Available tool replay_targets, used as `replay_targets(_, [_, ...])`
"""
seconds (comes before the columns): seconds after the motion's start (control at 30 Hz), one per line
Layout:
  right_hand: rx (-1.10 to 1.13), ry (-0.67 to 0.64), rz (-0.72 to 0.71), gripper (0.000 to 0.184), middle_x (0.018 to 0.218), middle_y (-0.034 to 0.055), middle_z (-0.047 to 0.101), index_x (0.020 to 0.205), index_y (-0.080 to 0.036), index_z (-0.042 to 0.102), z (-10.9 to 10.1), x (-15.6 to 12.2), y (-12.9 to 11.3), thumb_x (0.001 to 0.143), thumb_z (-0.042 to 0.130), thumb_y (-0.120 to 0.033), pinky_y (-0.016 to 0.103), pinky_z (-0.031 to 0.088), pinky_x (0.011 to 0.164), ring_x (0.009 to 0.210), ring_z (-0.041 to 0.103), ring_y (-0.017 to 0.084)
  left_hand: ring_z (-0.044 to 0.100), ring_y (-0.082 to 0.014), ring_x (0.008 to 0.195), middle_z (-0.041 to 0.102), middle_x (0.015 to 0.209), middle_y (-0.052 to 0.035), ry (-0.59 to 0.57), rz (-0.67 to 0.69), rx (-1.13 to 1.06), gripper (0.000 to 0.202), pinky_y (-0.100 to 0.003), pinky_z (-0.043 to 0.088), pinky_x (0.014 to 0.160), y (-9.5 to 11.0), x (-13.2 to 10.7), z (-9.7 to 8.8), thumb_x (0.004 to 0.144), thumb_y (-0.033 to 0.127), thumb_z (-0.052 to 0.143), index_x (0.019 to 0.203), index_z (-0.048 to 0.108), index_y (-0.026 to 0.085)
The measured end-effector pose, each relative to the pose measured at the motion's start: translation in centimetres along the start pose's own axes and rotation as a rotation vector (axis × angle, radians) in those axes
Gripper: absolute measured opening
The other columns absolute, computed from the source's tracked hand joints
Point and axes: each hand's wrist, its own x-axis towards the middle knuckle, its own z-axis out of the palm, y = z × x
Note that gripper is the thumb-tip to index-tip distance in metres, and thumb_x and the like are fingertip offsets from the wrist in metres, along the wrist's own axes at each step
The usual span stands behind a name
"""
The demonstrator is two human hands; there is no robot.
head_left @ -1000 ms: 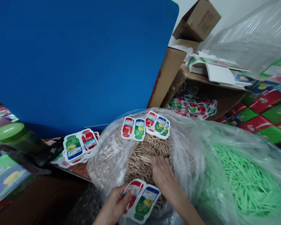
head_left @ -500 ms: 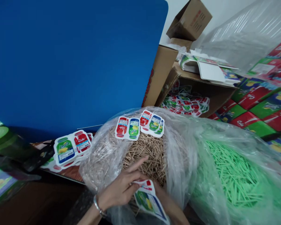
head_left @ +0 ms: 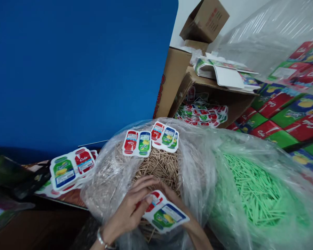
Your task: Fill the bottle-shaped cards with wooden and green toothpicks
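My left hand (head_left: 134, 205), with a silver bangle at the wrist, pinches a two-bottle printed card (head_left: 165, 215) by its red Cola end. The green Sprite end of the card slants toward the lower right. Behind the card, my right hand (head_left: 172, 198) reaches over the thin brown sticks (head_left: 161, 166) in a clear plastic bag (head_left: 198, 170); its fingers are mostly hidden by the card and my left hand. On top of the sticks lie a single card (head_left: 137, 143) and a small overlapping group of cards (head_left: 165, 136).
More cards (head_left: 70, 170) are stacked at the left. Bright green sticks (head_left: 255, 191) fill another bag on the right. A carton (head_left: 182, 83) of cards lies behind, near printed boxes (head_left: 281, 114). A large blue panel (head_left: 80, 69) stands at the back left.
The held card has swung up and flatter, showing more of its face. My left index finger, stretched out before, has drawn in toward my right hand. The view has shifted slightly right.
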Motion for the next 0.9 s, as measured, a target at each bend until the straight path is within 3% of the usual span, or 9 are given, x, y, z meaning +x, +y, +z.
replay_targets(0.1, [-0.053,0.014,0.042,0.036,0.082,0.0023,0.066,0.090,-0.023,0.060,-0.4,-0.2,-0.7,0.079,0.056,-0.057,0.033,0.051,0.071,0.076,0.063,0.018,0.062,-0.0216,0.080,0.069,0.087,-0.0078,0.109,-0.334,-0.218,0.029,-0.033,0.051,0.074,-1.1,-2.2,0.3,0.087,0.039,0.049,0.084,0.067,0.017])
replay_targets(0.17, [-0.153,0.032,0.037,0.040,0.080,0.0033,0.064,0.091,-0.022,0.058,-0.6,-0.6,-0.6,0.081,0.048,-0.060,0.034,0.050,0.072,0.077,0.062,0.019,0.059,-0.0165,0.057,0.066,0.067,-0.0032,0.134,-0.591,-0.405,0.037,-0.026,0.051,0.053,-2.0,-3.4,0.9,0.081,0.051,0.055,0.075,0.064,0.015])
replay_targets(0.23, [-0.260,0.044,-0.011,0.042,0.083,0.0043,0.063,0.097,-0.021,0.056,-0.6,-0.9,0.1,0.086,0.041,-0.059,0.036,0.047,0.080,0.082,0.061,0.020,0.056,-0.0139,0.049,0.063,0.058,-0.0008,0.173,-0.733,-0.536,0.045,-0.023,0.046,0.046,-2.7,-4.1,1.6,0.073,0.059,0.059,0.073,0.062,0.014])
replay_targets(0.33, [-0.359,0.059,-0.076,0.038,0.085,0.0044,0.061,0.104,-0.020,0.051,-0.7,-1.3,1.2,0.092,0.032,-0.052,0.034,0.044,0.086,0.088,0.059,0.020,0.055,-0.0120,0.046,0.064,0.054,-0.0008,0.258,-0.782,-0.610,0.050,-0.020,0.044,0.044,-3.1,-4.5,2.4,0.065,0.063,0.064,0.069,0.060,0.013])
replay_targets(0.47, [-0.477,0.073,-0.172,0.032,0.076,0.0012,0.055,0.087,-0.021,0.048,-0.9,-2.0,1.5,0.095,0.027,-0.043,0.028,0.045,0.075,0.074,0.056,0.016,0.057,-0.0128,0.046,0.066,0.054,-0.0001,0.296,-0.780,-0.650,0.047,-0.021,0.045,0.045,-3.2,-4.4,2.7,0.063,0.059,0.068,0.068,0.061,0.013])
replay_targets(0.57, [-0.520,0.108,-0.240,0.029,0.076,0.0006,0.054,0.090,-0.021,0.049,-1.2,-2.5,1.2,0.096,0.027,-0.039,0.025,0.044,0.071,0.072,0.054,0.015,0.059,-0.0143,0.047,0.066,0.054,0.0003,0.325,-0.779,-0.647,0.044,-0.021,0.046,0.045,-3.4,-4.4,2.6,0.065,0.058,0.067,0.069,0.061,0.015])
replay_targets(0.73, [-0.526,0.139,-0.272,0.025,0.081,0.0015,0.057,0.098,-0.022,0.051,-1.6,-3.0,1.7,0.097,0.029,-0.035,0.024,0.045,0.072,0.075,0.055,0.015,0.059,-0.0144,0.048,0.067,0.055,-0.0008,0.293,-0.763,-0.616,0.045,-0.022,0.045,0.046,-3.6,-4.0,2.8,0.066,0.058,0.066,0.069,0.063,0.013])
replay_targets(0.9, [-0.503,0.150,-0.278,0.026,0.075,0.0002,0.053,0.091,-0.022,0.051,-1.6,-3.0,1.7,0.097,0.028,-0.033,0.024,0.045,0.069,0.069,0.053,0.015,0.061,-0.0158,0.050,0.068,0.057,-0.0010,0.233,-0.798,-0.645,0.046,-0.023,0.048,0.048,-3.4,-3.4,2.9,0.062,0.058,0.069,0.073,0.061,0.014])
